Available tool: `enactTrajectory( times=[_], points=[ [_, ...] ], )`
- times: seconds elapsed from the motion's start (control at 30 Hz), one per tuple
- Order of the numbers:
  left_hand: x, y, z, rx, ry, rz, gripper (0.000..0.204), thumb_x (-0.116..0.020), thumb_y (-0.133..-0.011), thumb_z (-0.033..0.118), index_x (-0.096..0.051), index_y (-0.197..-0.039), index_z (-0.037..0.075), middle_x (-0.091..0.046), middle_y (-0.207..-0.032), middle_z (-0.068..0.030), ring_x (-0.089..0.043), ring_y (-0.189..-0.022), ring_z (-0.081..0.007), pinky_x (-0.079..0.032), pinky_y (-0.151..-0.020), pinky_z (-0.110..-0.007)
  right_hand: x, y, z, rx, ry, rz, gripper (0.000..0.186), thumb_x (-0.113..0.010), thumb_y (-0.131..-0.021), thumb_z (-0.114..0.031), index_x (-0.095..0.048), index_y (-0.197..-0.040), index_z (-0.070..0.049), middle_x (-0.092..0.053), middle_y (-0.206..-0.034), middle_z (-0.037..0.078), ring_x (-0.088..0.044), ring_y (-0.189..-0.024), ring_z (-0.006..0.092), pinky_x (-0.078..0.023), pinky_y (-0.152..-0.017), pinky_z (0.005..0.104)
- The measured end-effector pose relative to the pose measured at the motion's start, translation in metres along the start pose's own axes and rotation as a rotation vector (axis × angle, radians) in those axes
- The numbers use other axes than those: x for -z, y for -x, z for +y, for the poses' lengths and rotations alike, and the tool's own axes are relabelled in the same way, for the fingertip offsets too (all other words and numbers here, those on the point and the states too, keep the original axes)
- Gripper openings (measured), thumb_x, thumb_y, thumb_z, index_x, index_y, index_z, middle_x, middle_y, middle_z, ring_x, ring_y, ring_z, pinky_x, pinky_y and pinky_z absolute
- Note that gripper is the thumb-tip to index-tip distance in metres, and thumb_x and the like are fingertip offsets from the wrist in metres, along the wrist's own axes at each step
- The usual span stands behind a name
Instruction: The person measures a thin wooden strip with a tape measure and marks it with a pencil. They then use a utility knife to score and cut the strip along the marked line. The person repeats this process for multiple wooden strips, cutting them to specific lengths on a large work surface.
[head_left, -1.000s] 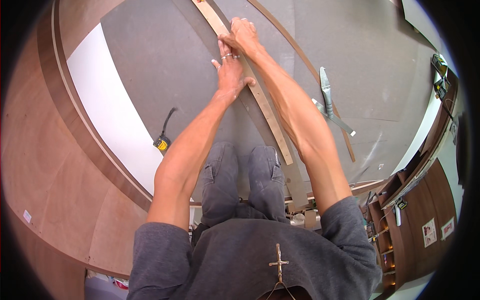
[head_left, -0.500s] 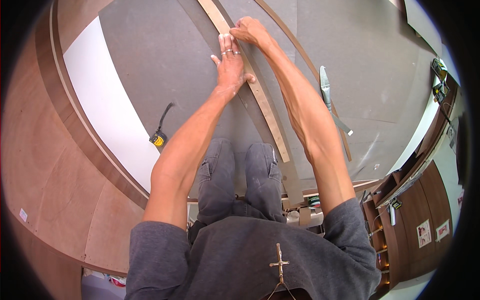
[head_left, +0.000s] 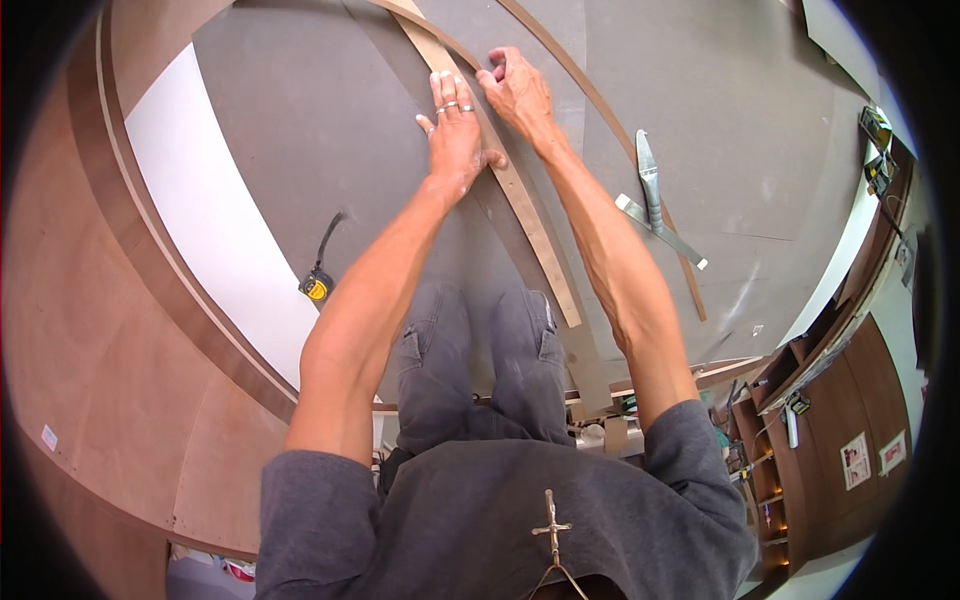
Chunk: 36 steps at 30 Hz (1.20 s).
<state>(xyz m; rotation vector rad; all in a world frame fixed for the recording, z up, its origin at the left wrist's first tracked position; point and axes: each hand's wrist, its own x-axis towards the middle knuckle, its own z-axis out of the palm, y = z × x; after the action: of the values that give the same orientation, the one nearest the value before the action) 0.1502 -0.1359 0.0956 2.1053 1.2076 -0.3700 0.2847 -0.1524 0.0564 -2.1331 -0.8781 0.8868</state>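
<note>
My left hand [head_left: 455, 140] lies with its fingers stretched along a long, light wooden batten [head_left: 530, 225], pressing it on a large grey-brown sheet [head_left: 320, 110]. Its thumb reaches over to the batten's right edge. Just beyond, my right hand [head_left: 520, 97] is closed, thumb and fingers pinching the end of a thin brown strip [head_left: 440, 36]. That strip bows up away from the sheet and crosses over the batten's far part. To the right, a grey-handled tool with a pointed flat blade [head_left: 649, 180] rests across a flat metal bar [head_left: 680, 243].
Another thin brown strip [head_left: 570, 62] lies on the sheet to the right. A yellow and black tape measure [head_left: 317, 286] sits left of my forearm. White board [head_left: 200, 180] shows beyond the sheet's left edge, beside a curved wooden panel [head_left: 110, 380]. Black and yellow tools [head_left: 880, 160] stand far right.
My right hand has drawn back slightly to the right, lifting the thin strip into a bow over the batten. My left hand stays on the batten. More of the metal bar now shows.
</note>
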Motion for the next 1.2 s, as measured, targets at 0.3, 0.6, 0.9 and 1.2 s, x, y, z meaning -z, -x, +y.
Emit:
enactTrajectory(
  times=[0.3,0.6,0.9,1.2],
  points=[
    [0.001,0.002,0.006,-0.019,-0.027,0.035,0.154,-0.103,-0.047,0.039,-0.011,-0.162,-0.004,-0.008,-0.172,-0.0236,-0.002,-0.161,-0.0408,-0.029,-0.117,-0.077,0.008,-0.009,0.009,0.221,0.139,0.169,0.020,-0.069,-0.094,-0.025,-0.074,-0.101,-0.008,-0.073,-0.098,0.015,-0.072,-0.094,0.0356,-0.056,-0.082,0.0458],
    [-0.010,0.000,0.001,-0.037,-0.016,0.050,0.156,-0.105,-0.043,0.039,-0.009,-0.160,-0.001,-0.003,-0.170,-0.0214,-0.002,-0.161,-0.0410,-0.027,-0.116,-0.080,0.123,0.054,0.064,-0.075,-0.146,0.260,0.030,-0.066,-0.100,-0.028,-0.076,-0.111,-0.002,-0.075,-0.087,0.012,-0.069,-0.081,0.0215,-0.054,-0.078,0.0360],
    [-0.011,-0.001,-0.001,-0.060,-0.051,0.108,0.148,-0.106,-0.046,0.038,-0.014,-0.155,0.003,-0.006,-0.168,-0.0209,-0.012,-0.158,-0.0403,-0.031,-0.114,-0.080,0.197,0.167,0.170,-0.197,0.430,0.480,0.050,-0.075,-0.095,-0.034,-0.062,-0.139,-0.013,-0.058,-0.134,0.012,-0.054,-0.129,0.0347,-0.042,-0.105,0.0534],
    [-0.004,0.017,0.015,-0.121,-0.190,0.203,0.127,-0.102,-0.056,0.037,-0.032,-0.154,-0.004,-0.028,-0.165,-0.0184,-0.022,-0.156,-0.0360,-0.021,-0.124,-0.070,0.187,0.186,0.185,-0.208,0.439,0.359,0.047,-0.077,-0.092,-0.026,-0.060,-0.132,-0.008,-0.063,-0.121,0.016,-0.058,-0.120,0.0365,-0.047,-0.098,0.0487]
  ],
)
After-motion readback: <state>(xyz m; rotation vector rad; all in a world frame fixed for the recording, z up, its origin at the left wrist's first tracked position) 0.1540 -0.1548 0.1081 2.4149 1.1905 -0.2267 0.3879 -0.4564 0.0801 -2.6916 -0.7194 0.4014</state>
